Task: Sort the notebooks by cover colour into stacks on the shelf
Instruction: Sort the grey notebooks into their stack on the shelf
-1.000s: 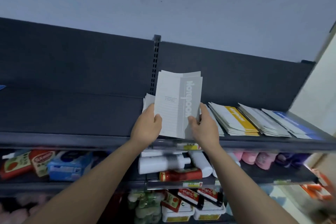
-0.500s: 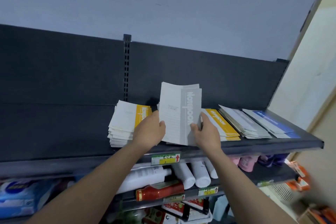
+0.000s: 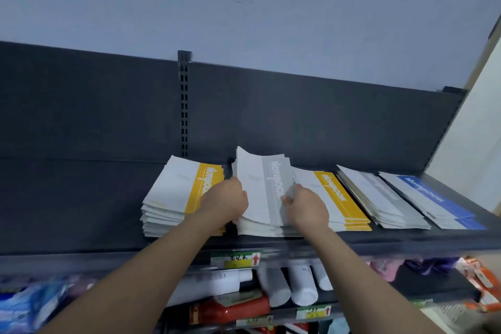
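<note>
A grey-striped notebook bundle [image 3: 261,187] lies tilted on the dark top shelf [image 3: 379,241], its far end slightly raised. My left hand [image 3: 226,202] grips its left edge and my right hand [image 3: 305,203] grips its right edge. To the left sits a yellow-striped stack [image 3: 176,192]. Right of the bundle lie another yellow-striped stack [image 3: 333,194], partly under the grey bundle, then a grey-striped stack [image 3: 379,198] and a blue-striped stack [image 3: 425,195].
The shelf's dark back panel [image 3: 298,116] rises behind the stacks, with a slotted upright [image 3: 184,106]. Below hang price labels [image 3: 235,259]. Lower shelves hold white bottles [image 3: 292,285], a red bottle [image 3: 230,309] and blue packs [image 3: 24,309]. A pale wall [image 3: 471,144] bounds the right.
Both hands have lowered the grey-striped bundle from upright down onto the shelf between the two yellow-striped stacks. The camera has shifted, showing more of the left yellow stack.
</note>
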{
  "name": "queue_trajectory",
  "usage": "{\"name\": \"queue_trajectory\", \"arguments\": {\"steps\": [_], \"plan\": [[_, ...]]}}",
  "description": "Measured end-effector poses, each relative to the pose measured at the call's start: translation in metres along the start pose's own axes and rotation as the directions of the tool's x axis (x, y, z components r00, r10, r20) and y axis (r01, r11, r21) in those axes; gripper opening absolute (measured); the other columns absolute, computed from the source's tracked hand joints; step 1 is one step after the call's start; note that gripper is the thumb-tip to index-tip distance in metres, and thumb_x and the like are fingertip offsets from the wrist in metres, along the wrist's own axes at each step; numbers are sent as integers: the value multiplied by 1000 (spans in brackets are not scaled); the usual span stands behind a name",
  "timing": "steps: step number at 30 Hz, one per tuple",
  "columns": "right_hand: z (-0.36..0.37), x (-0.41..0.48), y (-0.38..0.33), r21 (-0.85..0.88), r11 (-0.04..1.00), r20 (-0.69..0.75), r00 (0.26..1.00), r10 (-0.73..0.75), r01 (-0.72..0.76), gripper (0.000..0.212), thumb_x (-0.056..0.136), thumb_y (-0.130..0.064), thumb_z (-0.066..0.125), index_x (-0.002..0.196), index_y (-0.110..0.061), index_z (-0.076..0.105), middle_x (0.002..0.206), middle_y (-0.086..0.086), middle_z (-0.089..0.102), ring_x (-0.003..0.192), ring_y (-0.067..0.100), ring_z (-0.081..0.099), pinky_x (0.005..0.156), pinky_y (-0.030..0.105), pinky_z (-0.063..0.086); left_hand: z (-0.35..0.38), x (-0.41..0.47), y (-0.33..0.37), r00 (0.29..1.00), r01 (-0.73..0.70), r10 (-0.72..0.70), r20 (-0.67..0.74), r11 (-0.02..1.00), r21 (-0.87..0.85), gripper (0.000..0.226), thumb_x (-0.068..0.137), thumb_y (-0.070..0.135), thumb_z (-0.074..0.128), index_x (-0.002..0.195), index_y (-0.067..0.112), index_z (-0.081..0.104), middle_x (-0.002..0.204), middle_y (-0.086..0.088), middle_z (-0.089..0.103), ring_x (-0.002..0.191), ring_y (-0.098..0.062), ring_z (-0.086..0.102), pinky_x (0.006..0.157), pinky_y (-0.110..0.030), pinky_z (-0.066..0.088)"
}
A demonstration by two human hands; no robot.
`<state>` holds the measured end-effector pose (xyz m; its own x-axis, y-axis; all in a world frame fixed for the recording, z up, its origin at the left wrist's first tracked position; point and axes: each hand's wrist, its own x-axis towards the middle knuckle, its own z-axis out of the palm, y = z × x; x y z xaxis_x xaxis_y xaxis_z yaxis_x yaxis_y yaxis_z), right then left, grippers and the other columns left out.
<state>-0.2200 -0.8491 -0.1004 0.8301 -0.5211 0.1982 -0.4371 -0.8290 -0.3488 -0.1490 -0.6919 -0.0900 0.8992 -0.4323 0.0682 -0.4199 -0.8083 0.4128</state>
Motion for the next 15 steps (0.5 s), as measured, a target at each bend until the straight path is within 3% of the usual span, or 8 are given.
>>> {"name": "queue_trajectory", "arguments": {"steps": [4, 9, 15], "plan": [[5, 11, 6, -104, 991, 30, 997, -76, 79, 30, 96, -27, 41, 107, -8, 62, 110, 10, 62, 105, 28, 56, 73, 30, 43, 5, 5, 5, 998, 55, -57, 27, 996, 74, 18, 98, 26, 36, 90, 12, 44, 82, 1, 45, 82, -22, 48, 65, -29, 37], [1, 18, 11, -160, 979, 128, 986, -104, 124, 38, 98, -32, 40, 120, -8, 60, 124, 10, 50, 121, 27, 42, 90, 34, 43, 7, 10, 11, 994, 101, -104, 18, 988, 120, 20, 96, 27, 39, 86, 13, 49, 75, 4, 44, 79, -21, 50, 58, -27, 36], [0, 23, 11, -152, 973, 105, 982, -159, 173, 34, 93, -27, 44, 121, -12, 55, 126, 9, 48, 121, 26, 42, 88, 33, 44, 4, 6, 14, 989, 143, -138, -43, 982, 126, 32, 97, 37, 40, 76, 14, 48, 79, 1, 49, 78, -20, 51, 61, -28, 37]]}}
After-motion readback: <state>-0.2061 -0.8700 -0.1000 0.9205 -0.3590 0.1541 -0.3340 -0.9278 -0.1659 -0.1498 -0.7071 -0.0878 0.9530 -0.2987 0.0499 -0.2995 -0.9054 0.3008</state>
